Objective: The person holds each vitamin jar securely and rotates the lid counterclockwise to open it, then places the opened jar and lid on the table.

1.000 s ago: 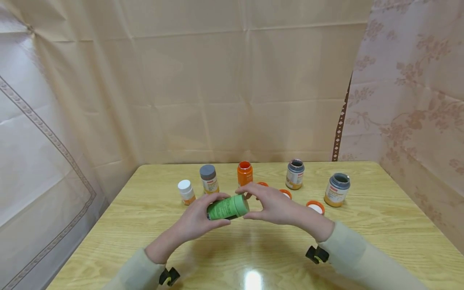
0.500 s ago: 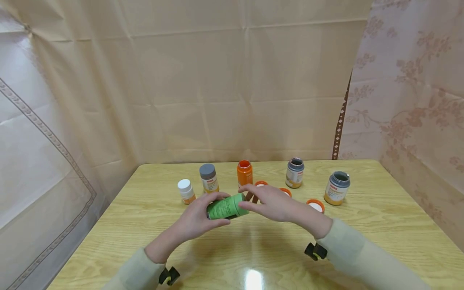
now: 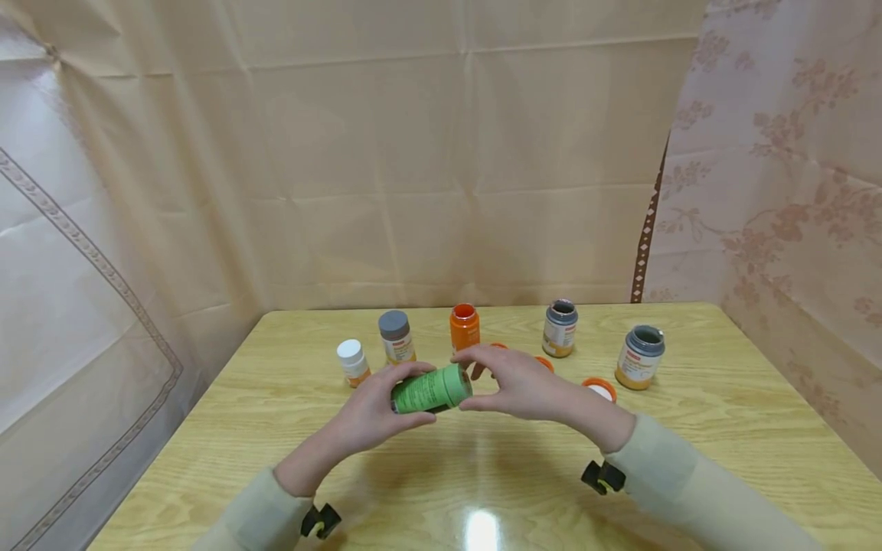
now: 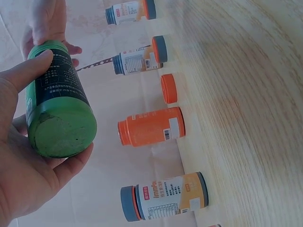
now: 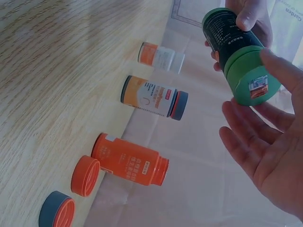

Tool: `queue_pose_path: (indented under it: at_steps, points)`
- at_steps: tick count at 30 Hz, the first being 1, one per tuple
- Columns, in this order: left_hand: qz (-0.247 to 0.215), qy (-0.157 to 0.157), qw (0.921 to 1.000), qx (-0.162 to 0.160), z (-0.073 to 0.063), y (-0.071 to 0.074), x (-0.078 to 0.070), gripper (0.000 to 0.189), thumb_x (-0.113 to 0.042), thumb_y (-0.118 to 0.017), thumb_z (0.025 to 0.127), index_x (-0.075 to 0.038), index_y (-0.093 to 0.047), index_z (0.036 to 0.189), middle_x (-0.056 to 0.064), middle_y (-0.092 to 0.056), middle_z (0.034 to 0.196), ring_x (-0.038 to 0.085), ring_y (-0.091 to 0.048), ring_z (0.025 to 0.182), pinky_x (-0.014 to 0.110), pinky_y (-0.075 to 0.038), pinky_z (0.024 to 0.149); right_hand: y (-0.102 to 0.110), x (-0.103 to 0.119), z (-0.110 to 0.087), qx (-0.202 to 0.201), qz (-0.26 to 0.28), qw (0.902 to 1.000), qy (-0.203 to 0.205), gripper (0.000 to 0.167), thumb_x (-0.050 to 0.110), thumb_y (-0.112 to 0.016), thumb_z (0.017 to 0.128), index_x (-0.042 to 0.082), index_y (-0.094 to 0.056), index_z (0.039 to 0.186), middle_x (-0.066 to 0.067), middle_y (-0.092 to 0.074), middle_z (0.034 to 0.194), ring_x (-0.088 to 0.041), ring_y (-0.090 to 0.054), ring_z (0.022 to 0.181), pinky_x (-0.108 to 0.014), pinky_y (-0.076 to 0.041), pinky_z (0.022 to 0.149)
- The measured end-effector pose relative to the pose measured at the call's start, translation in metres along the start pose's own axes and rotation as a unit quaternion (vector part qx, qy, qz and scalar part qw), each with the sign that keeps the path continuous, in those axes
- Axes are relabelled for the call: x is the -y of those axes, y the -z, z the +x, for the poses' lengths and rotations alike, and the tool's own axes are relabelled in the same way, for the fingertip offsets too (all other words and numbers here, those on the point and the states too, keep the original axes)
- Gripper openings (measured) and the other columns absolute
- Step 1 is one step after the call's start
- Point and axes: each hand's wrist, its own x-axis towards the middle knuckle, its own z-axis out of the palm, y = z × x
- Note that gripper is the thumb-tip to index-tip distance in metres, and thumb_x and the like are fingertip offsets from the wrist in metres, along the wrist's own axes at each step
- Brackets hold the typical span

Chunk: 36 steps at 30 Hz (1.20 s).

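Note:
My left hand [image 3: 375,409] grips a green bottle [image 4: 61,101] with a dark label round its body, tilted sideways above the table. In the left wrist view its scuffed base faces the camera. My right hand [image 3: 520,385] is at the other end, with thumb and fingertips set on opposite sides of the bottle's green screw cap [image 5: 258,78]. A small sticker shows on the cap's top. The cap sits on the bottle; whether it is loose cannot be seen.
Behind the hands stand a white-capped bottle [image 3: 354,363], a grey-capped bottle [image 3: 396,337] and an uncapped orange bottle [image 3: 465,327]. Two uncapped grey-necked bottles [image 3: 560,329] are at the right. Loose orange-rimmed caps [image 3: 599,388] lie on the wooden table [image 3: 717,444], partly hidden by the right hand.
My right hand's thumb went up across the cap, then came back down to its lower side. The left hand has held the green bottle almost still throughout.

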Motion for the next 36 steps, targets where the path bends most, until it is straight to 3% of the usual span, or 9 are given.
queue_pose_path:
  at_steps: [4, 8, 15, 22, 36]
  points:
    - [-0.003, 0.004, 1.0000, 0.001, 0.0000, 0.0010, -0.0006, 0.058, -0.028, -0.083, 0.078, -0.017, -0.057, 0.129, -0.001, -0.061, 0.118, 0.015, -0.056, 0.099, 0.038, -0.049, 0.082, 0.0000, -0.0011, 0.0001, -0.015, -0.007, 0.9994, 0.030, 0.059, 0.028, -0.082, 0.080, 0.013, -0.055, 0.130, 0.002, -0.062, 0.115, -0.016, -0.060, 0.100, -0.035, -0.050, 0.078]
    - [0.001, -0.002, 1.0000, -0.002, 0.0008, 0.0022, -0.0021, 0.059, -0.027, -0.083, 0.078, -0.016, -0.057, 0.130, 0.000, -0.061, 0.118, 0.014, -0.056, 0.098, 0.037, -0.049, 0.081, 0.0015, -0.0011, 0.0010, -0.011, -0.006, 0.9994, 0.032, 0.064, 0.030, -0.082, 0.080, 0.013, -0.052, 0.134, 0.001, -0.060, 0.120, -0.016, -0.059, 0.104, -0.037, -0.050, 0.080]
    - [0.010, -0.009, 0.9999, -0.004, 0.0007, 0.0012, -0.0025, 0.057, -0.026, -0.084, 0.078, -0.016, -0.058, 0.129, -0.001, -0.062, 0.116, 0.014, -0.056, 0.096, 0.036, -0.048, 0.079, 0.0026, 0.0023, 0.0019, 0.011, 0.012, 0.9996, -0.023, 0.061, 0.050, -0.063, 0.091, 0.016, -0.047, 0.139, 0.002, -0.060, 0.125, -0.016, -0.058, 0.105, -0.038, -0.049, 0.078]
    - [0.007, -0.006, 1.0000, 0.001, 0.0004, 0.0006, -0.0037, 0.057, -0.028, -0.083, 0.078, -0.018, -0.058, 0.129, -0.002, -0.060, 0.116, 0.014, -0.055, 0.096, 0.036, -0.048, 0.080, 0.0014, 0.0015, 0.0035, 0.035, 0.029, 0.9972, -0.060, 0.052, 0.050, -0.051, 0.098, 0.016, -0.050, 0.137, 0.002, -0.065, 0.110, -0.013, -0.061, 0.094, -0.032, -0.050, 0.074]
    - [0.004, -0.013, 0.9999, 0.006, 0.0014, -0.0004, -0.0026, 0.057, -0.030, -0.082, 0.079, -0.019, -0.057, 0.129, -0.003, -0.060, 0.119, 0.013, -0.056, 0.097, 0.037, -0.048, 0.081, 0.0015, 0.0003, 0.0014, 0.032, 0.034, 0.9982, -0.037, 0.048, 0.045, -0.062, 0.094, 0.013, -0.057, 0.129, 0.009, -0.063, 0.098, -0.010, -0.059, 0.089, -0.029, -0.049, 0.071]
